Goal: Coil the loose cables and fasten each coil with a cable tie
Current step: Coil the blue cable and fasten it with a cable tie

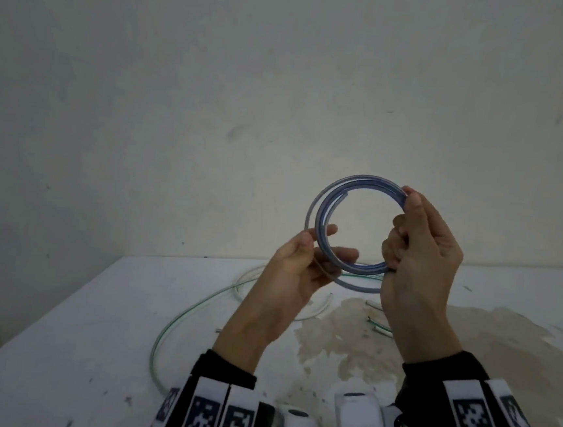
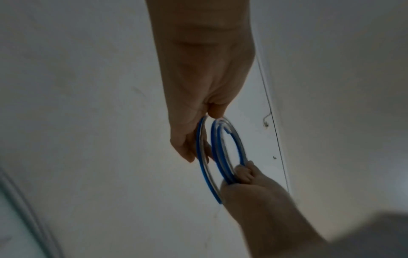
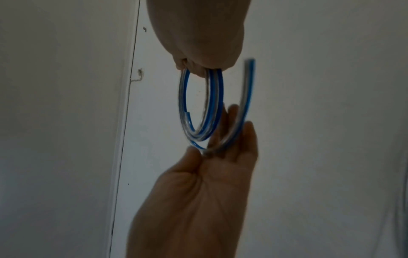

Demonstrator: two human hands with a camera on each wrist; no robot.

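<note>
Your two hands hold a blue cable point(image 1: 329, 197) wound into a ring of about three turns, raised above the tabletop point(image 1: 93, 326) in front of a pale wall point(image 1: 217, 71).

Right hand point(image 1: 422, 259): your fingers point(image 1: 395, 243) are curled through the ring's right side, with the thumb pressed on the upper right of the turns, so this hand grips the coil. The right wrist view shows the turns bunched and passing under the curled fingers.

Left hand point(image 1: 295, 269): your thumb and fingers pinch the outer turn at the ring's lower left; the other fingers lie nearly straight behind the coil. In the left wrist view this outer turn stands apart from the two inner ones. One cut end of the cable shows inside the ring at its upper left.

Below the hands, a green cable point(image 1: 175, 320) lies loose on the tabletop, curving from the near edge toward the far side. Short wire ends point(image 1: 377, 325) lie just right of it, on a brown stain point(image 1: 347, 338).
</note>
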